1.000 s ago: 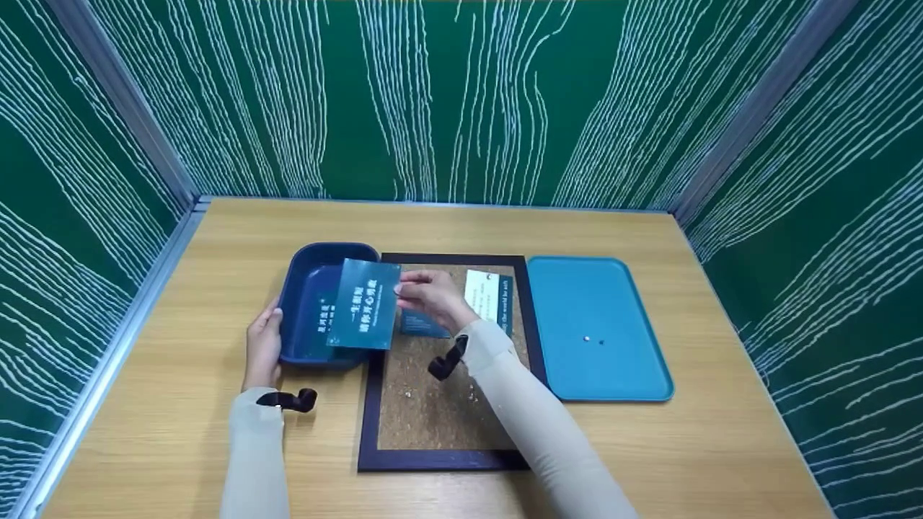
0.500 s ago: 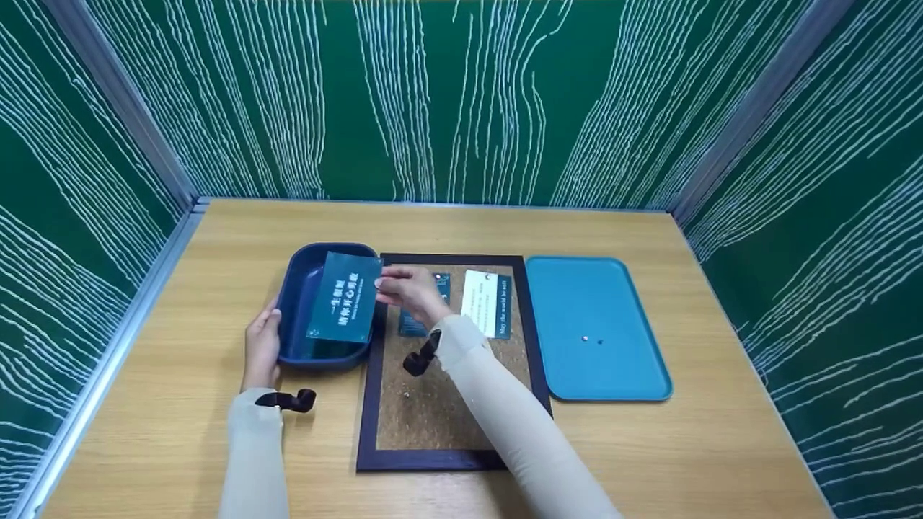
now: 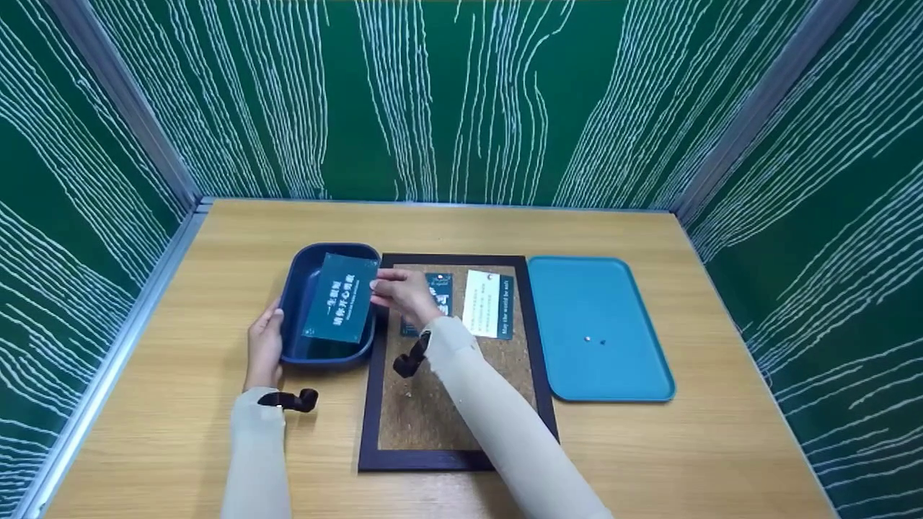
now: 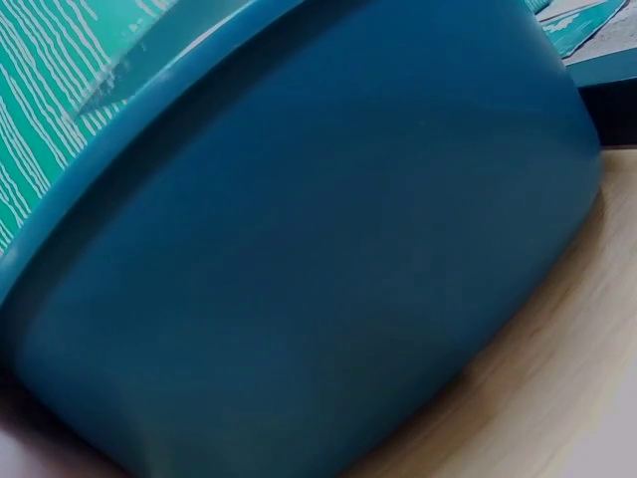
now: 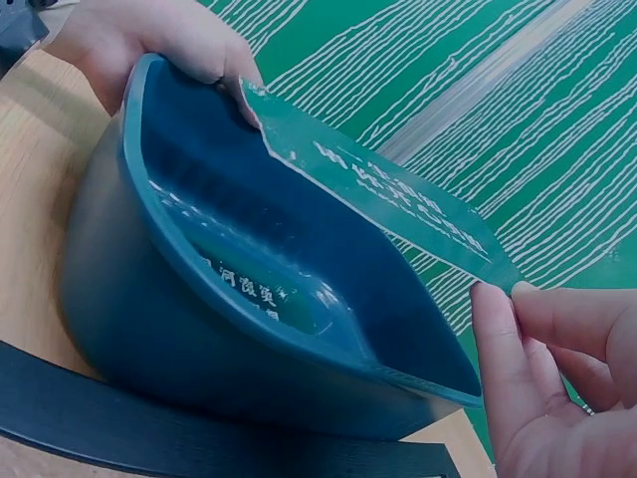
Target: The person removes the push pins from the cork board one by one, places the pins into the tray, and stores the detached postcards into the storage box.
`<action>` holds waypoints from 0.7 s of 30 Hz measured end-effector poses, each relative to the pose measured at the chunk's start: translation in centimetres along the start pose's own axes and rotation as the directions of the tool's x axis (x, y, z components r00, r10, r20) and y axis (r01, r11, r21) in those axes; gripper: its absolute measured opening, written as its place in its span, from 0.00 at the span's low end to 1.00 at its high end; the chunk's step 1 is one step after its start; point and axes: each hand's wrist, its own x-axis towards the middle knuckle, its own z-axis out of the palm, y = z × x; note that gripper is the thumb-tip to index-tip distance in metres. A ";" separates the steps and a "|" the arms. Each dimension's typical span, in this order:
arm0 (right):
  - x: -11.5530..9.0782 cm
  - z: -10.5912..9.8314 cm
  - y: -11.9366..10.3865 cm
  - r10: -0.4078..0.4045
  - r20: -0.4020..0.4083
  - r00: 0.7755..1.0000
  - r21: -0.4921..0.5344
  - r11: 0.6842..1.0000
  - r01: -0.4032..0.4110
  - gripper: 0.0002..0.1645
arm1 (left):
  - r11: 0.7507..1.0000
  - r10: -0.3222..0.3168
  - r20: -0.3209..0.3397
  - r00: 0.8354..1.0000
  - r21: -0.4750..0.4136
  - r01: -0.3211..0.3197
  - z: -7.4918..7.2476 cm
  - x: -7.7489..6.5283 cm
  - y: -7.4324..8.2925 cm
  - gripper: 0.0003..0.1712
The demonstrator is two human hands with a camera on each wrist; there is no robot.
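Head view: my right grip [image 3: 405,292] pinches the card [image 3: 340,299] by its right edge, tilted above the bin [image 4: 318,229]. My left grip [image 3: 265,346] holds the bin at its left rim. Inside the bin lies another card [image 5: 259,299]. Just right of the bin is the board [image 3: 418,425], bearing two cards [image 3: 479,306]; farther right of it, past the board, a tray [image 3: 613,303] with two tiny bits [image 3: 588,339] rests on the counter [image 3: 685,461].

Two hands [image 3: 265,346] [image 3: 407,294], at least four cards [image 3: 340,297], one basin [image 3: 301,288], one corkboard [image 3: 414,425] and one tray [image 3: 595,303] show.
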 end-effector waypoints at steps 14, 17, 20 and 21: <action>0.2 0.8 0.8 0.021 0.014 1.000 -0.031 0.999 -0.021 0.20 | 0.999 -0.030 -0.010 0.999 -0.023 0.030 0.0 0.1 0.0 0.27; 0.2 1.0 0.9 0.023 0.021 1.000 -0.042 0.999 -0.022 0.19 | 0.999 -0.024 -0.012 1.000 -0.023 0.023 0.1 0.1 0.0 0.27; 0.2 1.2 1.1 0.028 0.018 0.999 -0.049 0.998 -0.027 0.17 | 1.000 -0.011 -0.011 1.000 -0.021 0.011 0.1 0.1 0.0 0.27; 0.2 1.3 1.1 0.031 0.018 0.999 -0.051 0.998 -0.030 0.17 | 1.000 -0.009 -0.011 1.000 -0.023 0.009 0.0 0.1 0.0 0.27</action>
